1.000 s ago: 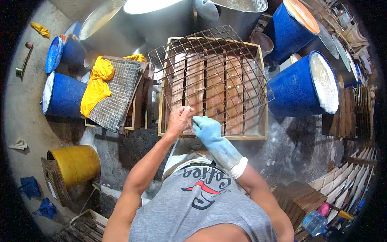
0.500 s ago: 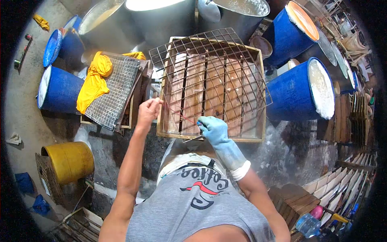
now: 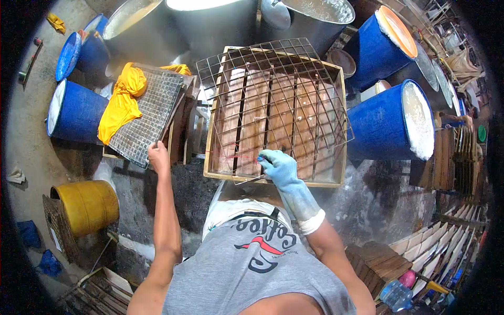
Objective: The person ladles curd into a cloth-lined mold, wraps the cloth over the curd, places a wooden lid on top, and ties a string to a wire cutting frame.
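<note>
A thin red string (image 3: 231, 156) stretches leftward from my right hand (image 3: 278, 167), which wears a light blue glove. The gloved fingers are closed on the string, with a small blue bit showing at their tips. My bare left hand (image 3: 158, 156) is pinched shut in line with the string, whose far end is too fine to follow. It appears beside the lower corner of a grey mesh panel (image 3: 149, 113); contact is unclear. A wire grid (image 3: 278, 100) lies askew over a wooden frame (image 3: 344, 131) with slatted boards inside, just in front of my right hand.
Yellow cloth (image 3: 126, 105) drapes over the mesh panel. Large metal vats (image 3: 210, 31) stand behind the frame. Blue drums (image 3: 375, 126) with white contents flank both sides. A yellow drum (image 3: 89, 207) lies at left, and stacked boards (image 3: 446, 157) stand at right.
My left hand has moved left and downward, away from the frame to the mesh panel's corner. The red string now runs nearly level. My right hand has barely moved.
</note>
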### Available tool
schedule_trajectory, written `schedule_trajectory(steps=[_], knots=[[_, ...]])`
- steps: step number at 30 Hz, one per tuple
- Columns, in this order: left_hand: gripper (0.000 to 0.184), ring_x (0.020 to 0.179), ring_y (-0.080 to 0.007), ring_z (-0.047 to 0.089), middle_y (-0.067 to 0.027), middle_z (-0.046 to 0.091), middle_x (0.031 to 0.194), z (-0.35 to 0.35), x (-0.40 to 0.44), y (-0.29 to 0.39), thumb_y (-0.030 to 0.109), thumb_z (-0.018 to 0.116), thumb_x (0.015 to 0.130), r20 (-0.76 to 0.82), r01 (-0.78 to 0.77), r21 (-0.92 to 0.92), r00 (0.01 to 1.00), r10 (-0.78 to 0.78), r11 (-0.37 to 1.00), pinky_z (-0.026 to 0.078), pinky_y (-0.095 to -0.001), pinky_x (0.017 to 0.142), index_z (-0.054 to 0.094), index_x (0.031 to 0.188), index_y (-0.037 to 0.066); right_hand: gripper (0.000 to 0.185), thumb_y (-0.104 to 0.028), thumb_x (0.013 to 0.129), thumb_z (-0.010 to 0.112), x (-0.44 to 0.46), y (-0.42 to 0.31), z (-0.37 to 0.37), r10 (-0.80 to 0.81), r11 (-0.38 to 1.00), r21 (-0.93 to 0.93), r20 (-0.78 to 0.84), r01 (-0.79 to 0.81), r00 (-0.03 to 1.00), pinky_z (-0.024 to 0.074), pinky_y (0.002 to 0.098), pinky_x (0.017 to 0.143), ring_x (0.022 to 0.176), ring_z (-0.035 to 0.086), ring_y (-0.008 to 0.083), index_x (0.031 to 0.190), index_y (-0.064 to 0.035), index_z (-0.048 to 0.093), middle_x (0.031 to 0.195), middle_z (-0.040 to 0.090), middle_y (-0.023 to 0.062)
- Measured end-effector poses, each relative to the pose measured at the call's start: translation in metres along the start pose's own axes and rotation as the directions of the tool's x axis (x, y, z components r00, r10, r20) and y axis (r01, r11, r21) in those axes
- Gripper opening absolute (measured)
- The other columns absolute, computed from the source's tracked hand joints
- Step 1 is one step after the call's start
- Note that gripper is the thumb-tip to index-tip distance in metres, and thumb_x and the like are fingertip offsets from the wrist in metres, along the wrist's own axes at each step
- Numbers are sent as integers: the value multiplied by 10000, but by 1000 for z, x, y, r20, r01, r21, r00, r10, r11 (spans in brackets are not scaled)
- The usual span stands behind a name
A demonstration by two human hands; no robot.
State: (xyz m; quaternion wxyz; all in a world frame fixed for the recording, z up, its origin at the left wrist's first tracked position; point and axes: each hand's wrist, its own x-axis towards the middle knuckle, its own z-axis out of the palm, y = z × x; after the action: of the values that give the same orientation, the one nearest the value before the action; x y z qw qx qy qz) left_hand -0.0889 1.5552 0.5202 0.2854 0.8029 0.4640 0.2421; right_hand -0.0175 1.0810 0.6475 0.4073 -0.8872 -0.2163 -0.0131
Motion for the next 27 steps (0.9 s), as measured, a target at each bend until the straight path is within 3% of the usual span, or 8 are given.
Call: schedule_trajectory(steps=[2, 3, 5, 7, 11, 19, 21, 27], knots=[[255, 869, -286, 700, -148, 732, 986, -53, -83, 140, 225, 660, 998, 82, -184, -181, 976, 201, 966, 547, -409, 773, 666, 1168, 35, 160, -253, 864, 788, -2, 1, 0, 10, 1000, 22, 7, -10, 1000, 573, 392, 723, 823, 720, 288, 1006, -188, 755, 904, 740, 71], [165, 892, -285, 692, -141, 730, 1000, -57, -102, 167, 152, 682, 976, 116, -470, -264, 852, 511, 842, 543, -385, 783, 695, 1097, 39, 160, -253, 864, 788, -3, 1, 0, 13, 1000, 23, 14, -13, 1000, 573, 392, 723, 823, 720, 288, 1006, -188, 755, 904, 740, 71], [135, 901, -302, 687, -116, 705, 982, -55, -145, 204, 119, 733, 908, 297, -664, -437, 530, 794, 607, 537, -399, 799, 725, 1035, 75, 165, -244, 858, 794, -2, -2, -1, 61, 997, 42, 38, -62, 997, 574, 392, 725, 827, 722, 287, 1007, -184, 757, 908, 741, 71], [191, 1020, -310, 667, -87, 716, 1059, -38, -178, 218, 146, 789, 827, 446, -786, -373, 315, 838, 494, 516, -437, 841, 741, 1003, 89, 175, -229, 853, 798, -2, -6, -2, 64, 996, 57, 35, -66, 997, 576, 395, 728, 823, 721, 290, 1016, -179, 757, 901, 739, 76], [202, 1009, -271, 596, -69, 631, 965, -7, -191, 221, 285, 812, 833, 588, -877, -266, 181, 788, 400, 457, -437, 828, 737, 876, 103, 190, -217, 851, 799, -3, 0, -2, 35, 996, 86, -1, -35, 999, 574, 398, 735, 829, 718, 294, 1031, -171, 758, 903, 736, 81], [155, 1021, -299, 603, -97, 636, 953, -5, -179, 229, 235, 749, 897, 575, -802, -433, 106, 811, 411, 493, -435, 872, 741, 909, 81, 182, -233, 872, 776, -4, 3, -7, 29, 994, 102, 7, -29, 1000, 569, 411, 738, 845, 713, 315, 1040, -168, 747, 897, 724, 92], [180, 1072, -354, 624, -148, 665, 1015, -7, -164, 231, 183, 707, 903, 654, -553, -641, -30, 756, 532, 511, -449, 940, 720, 1036, 62, 172, -235, 877, 766, -6, 1, -12, 27, 998, 60, 55, -30, 998, 568, 420, 739, 844, 710, 325, 1033, -167, 741, 893, 722, 94], [290, 921, -267, 635, -130, 654, 933, 3, -161, 229, 285, 583, 1054, 871, -343, -473, -43, 489, 812, 501, -393, 846, 653, 1047, 3, 168, -222, 872, 758, -7, -7, -30, 41, 999, 13, 72, -42, 997, 563, 427, 750, 861, 705, 325, 1026, -159, 736, 903, 720, 97]])
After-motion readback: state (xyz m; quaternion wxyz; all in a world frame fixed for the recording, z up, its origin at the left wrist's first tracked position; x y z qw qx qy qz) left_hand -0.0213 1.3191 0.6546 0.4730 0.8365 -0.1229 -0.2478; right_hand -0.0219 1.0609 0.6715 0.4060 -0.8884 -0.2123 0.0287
